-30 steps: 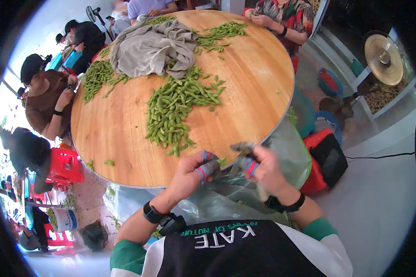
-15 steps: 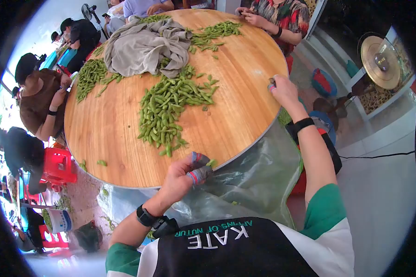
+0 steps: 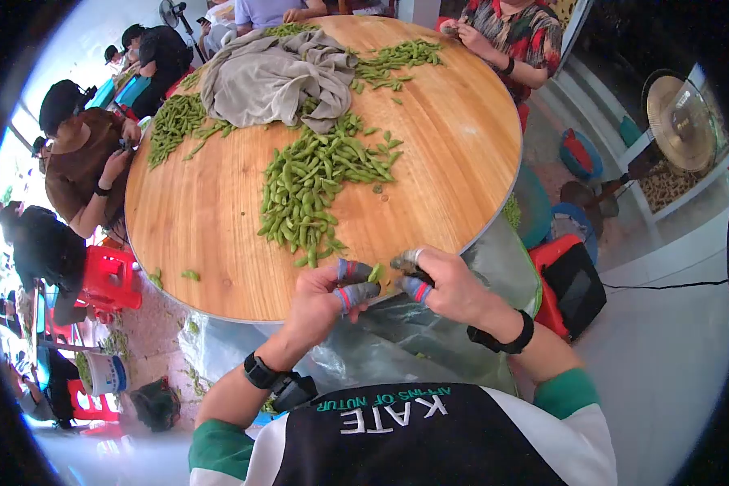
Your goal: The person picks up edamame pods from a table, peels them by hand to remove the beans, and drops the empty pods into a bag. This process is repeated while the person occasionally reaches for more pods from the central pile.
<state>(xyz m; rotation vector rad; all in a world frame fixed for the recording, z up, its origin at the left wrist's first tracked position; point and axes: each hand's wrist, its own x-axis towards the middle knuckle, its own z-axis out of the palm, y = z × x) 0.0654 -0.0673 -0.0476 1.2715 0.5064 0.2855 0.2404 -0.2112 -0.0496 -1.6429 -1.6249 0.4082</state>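
Observation:
Green pods (image 3: 300,190) lie in a pile on the round wooden table (image 3: 437,162). At the table's near edge my left hand (image 3: 332,293), with grey wraps on thumb and finger, pinches a green pod (image 3: 376,273). Just right of that pod is my right hand (image 3: 437,283), thumb and finger wrapped too and curved toward each other. Whatever lies between its fingertips is too small to make out.
A grey cloth (image 3: 275,77) lies among more pods at the far side. Several people sit around, one at the left (image 3: 89,162). A plastic sheet (image 3: 348,348) hangs below the near edge. Red stools (image 3: 109,279) stand at the left.
My right hand has come from the table's right edge to beside the pod in my left hand. The left hand still pinches its pod. The view has shifted slightly.

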